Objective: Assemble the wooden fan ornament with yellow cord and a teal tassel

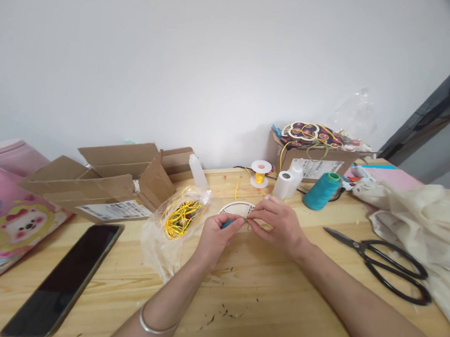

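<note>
My left hand [216, 235] and my right hand [277, 223] meet over the middle of the wooden table [239, 301]. Between them sits a pale round wooden cut-out piece [237, 208]. My left hand's fingers are curled round a small teal object [228, 223] and touch the piece's near edge. The fingers of my right hand pinch the same edge from the right side. A clear plastic bag [170, 228] holding yellow cord [179, 219] lies just left of my left hand.
A black phone [66, 278] lies front left, open cardboard boxes [110, 182] behind it. Black scissors [387, 262] and cream cloth [423, 226] lie right. At the back: a yellow cord spool [260, 173], white rolls [285, 184], a teal thread cone [321, 191], a box of craft pieces [313, 148].
</note>
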A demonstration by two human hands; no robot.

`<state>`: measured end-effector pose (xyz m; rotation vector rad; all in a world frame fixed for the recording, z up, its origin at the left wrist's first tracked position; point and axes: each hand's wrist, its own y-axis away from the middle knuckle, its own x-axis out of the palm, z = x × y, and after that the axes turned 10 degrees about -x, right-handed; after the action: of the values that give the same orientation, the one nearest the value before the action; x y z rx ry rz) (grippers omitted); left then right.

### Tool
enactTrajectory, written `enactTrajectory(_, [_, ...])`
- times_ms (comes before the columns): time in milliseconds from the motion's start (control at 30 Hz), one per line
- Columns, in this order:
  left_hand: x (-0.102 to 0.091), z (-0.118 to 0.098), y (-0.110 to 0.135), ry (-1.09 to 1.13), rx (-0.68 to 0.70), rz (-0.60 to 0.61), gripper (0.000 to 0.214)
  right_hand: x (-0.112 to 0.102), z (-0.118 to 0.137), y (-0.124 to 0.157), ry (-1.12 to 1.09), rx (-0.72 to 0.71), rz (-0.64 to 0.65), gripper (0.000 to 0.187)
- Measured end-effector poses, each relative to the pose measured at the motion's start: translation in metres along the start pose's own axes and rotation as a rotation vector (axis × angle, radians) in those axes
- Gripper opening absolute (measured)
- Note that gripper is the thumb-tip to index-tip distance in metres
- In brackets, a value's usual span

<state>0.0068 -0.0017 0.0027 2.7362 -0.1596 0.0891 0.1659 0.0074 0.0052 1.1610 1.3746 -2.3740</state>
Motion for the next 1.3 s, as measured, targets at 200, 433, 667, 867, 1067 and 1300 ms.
enactTrajectory(200, [0.000, 0.001, 0.000, 0.005, -0.011, -0.001, 0.024, -0.001, -0.002, -0.002, -0.177, 0.240, -0.077, 0.008])
enactTrajectory(433, [0.001, 0.002, 0.002, -0.047, -0.015, 0.023, 0.027, -0.001, -0.003, 0.002, -0.894, 0.583, -0.106, 0.006])
enactTrajectory(667, [-0.001, 0.003, 0.002, -0.012, -0.021, 0.031, 0.028, 0.000, -0.002, -0.001, -0.936, 0.644, -0.246, 0.007])
enactTrajectory(867, [-0.003, 0.003, 0.001, 0.057, -0.024, 0.084, 0.026, -0.003, 0.003, -0.007, -0.703, 0.586, -0.039, 0.019])
enactTrajectory(1067, [-0.006, 0.002, -0.001, 0.152, -0.050, 0.076, 0.026, -0.013, -0.008, -0.008, -0.706, 0.646, -0.299, 0.026])
enactTrajectory(1300, [-0.003, 0.000, 0.001, 0.183, -0.063, 0.161, 0.022, -0.005, 0.002, -0.005, -0.710, 0.423, -0.162, 0.022])
